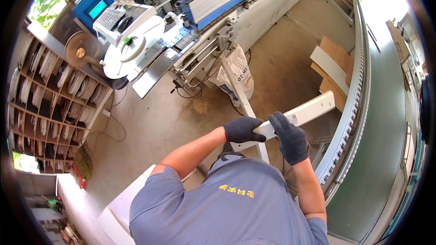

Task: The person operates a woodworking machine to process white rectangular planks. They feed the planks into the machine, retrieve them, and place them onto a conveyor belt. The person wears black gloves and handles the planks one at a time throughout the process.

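Note:
A long, narrow white board [313, 110] slants up to the right in front of my chest, with a few small holes near its far end. My gloved left hand [244, 129] is closed round its near part, fingers curled over the edge. Farther along, my gloved right hand [288, 138] grips the same board, with fingers lying across its upper face and the thumb hidden. Under the board and my hands runs a pale metal support bar [239, 91], reaching from the machine toward my body.
Ahead stands a long machine [218, 11] with a white round reel table [131, 50] at its left end. A white sack [238, 75] sits beside the support bar. Cardboard pieces [334, 66] lean at right, before a green conveyor belt [377, 154]. Shelves of rolls [50, 90] stand left.

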